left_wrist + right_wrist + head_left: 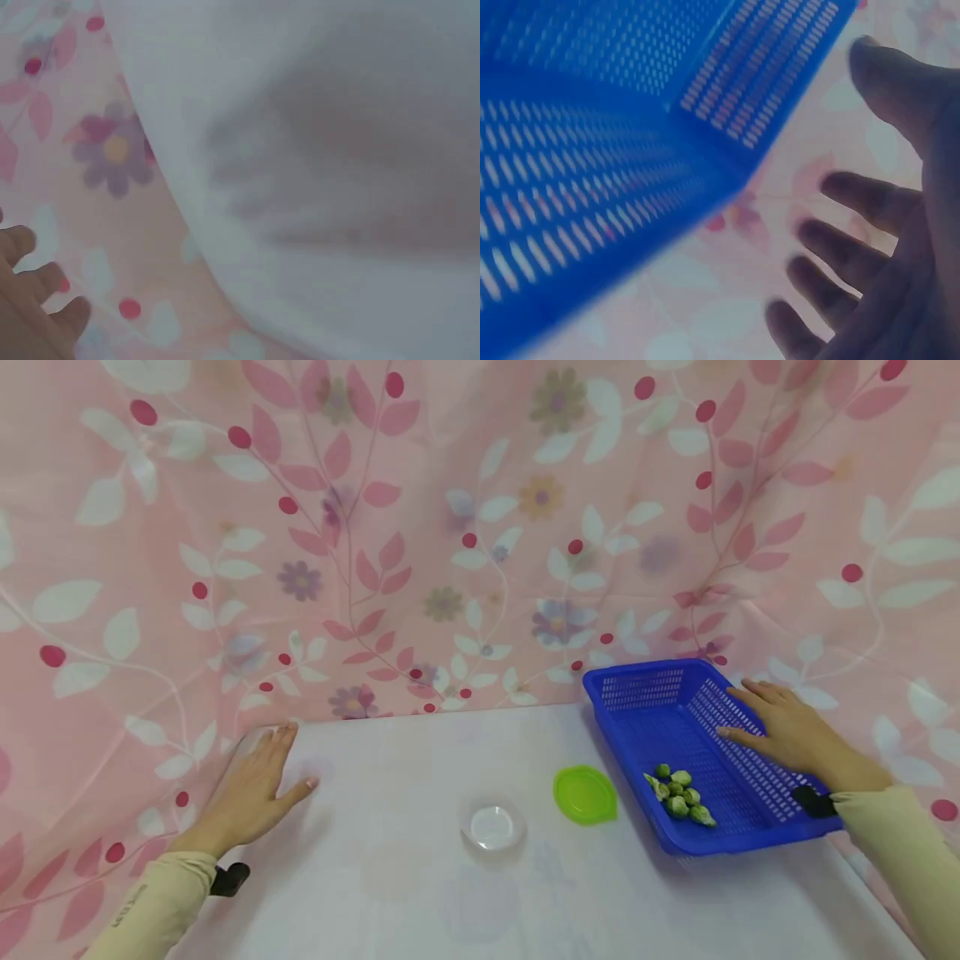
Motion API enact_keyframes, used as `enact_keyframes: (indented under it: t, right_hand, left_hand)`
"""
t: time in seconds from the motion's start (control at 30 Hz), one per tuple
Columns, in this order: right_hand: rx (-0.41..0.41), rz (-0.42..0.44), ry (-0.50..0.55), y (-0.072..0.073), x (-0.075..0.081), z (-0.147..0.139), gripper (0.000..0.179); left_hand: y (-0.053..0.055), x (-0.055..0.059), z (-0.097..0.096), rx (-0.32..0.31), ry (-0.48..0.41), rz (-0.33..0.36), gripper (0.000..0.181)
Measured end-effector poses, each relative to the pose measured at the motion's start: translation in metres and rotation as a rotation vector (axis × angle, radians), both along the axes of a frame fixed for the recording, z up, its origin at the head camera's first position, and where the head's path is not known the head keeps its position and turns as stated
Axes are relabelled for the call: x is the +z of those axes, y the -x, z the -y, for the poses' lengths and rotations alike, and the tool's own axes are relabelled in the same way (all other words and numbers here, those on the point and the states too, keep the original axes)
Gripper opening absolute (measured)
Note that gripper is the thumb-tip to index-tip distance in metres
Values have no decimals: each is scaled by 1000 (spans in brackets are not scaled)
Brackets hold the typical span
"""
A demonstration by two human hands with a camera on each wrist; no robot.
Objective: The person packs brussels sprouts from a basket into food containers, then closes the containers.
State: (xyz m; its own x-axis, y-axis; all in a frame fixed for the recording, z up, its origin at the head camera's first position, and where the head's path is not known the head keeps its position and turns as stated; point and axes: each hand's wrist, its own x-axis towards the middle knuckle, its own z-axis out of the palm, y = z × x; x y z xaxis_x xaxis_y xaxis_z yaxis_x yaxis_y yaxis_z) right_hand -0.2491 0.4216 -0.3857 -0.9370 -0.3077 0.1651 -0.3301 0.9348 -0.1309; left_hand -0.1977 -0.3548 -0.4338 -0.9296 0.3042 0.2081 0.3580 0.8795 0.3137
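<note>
Unreadable lettering (129, 906) on left sleeve (171, 893)

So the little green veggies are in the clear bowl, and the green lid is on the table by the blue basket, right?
Not quite: the little green veggies are in the blue basket, not the clear bowl, as the head view shows. The rest is right.

Soft, diffuse light fills the head view; left of the blue perforated basket (675, 735), the clear bowl (492, 827) catches pale glare, and farther left a faint shadow lies beside the left hand (251, 793). The dim left wrist view shows a blurred shadow across the white tabletop (390, 300). Beside the basket, the right hand (915, 270) looks dark against a hazy floral backdrop (705, 300).
</note>
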Motion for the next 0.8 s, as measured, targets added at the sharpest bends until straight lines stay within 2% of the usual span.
enact_keyframes:
  t: [0.13,0.33,0.47,0.63,0.8]
  right_hand:
    - [67,84,44,10,-7,11,64]
    - [158,288,162,20,-18,21,52]
    - [213,413,194,26,-24,23,48]
    - [233,506,224,32,-37,21,46]
    - [248,567,267,34,-48,17,46]
  left_hand:
    - [-4,-14,-24,-15,-64,86,97]
    - [-13,-47,-74,-73,-203,108,95]
    - [-19,-65,-110,-133,-354,140,96]
    - [-24,-82,-149,-202,-590,197,100]
    - [-27,-89,-178,-247,-756,275,107]
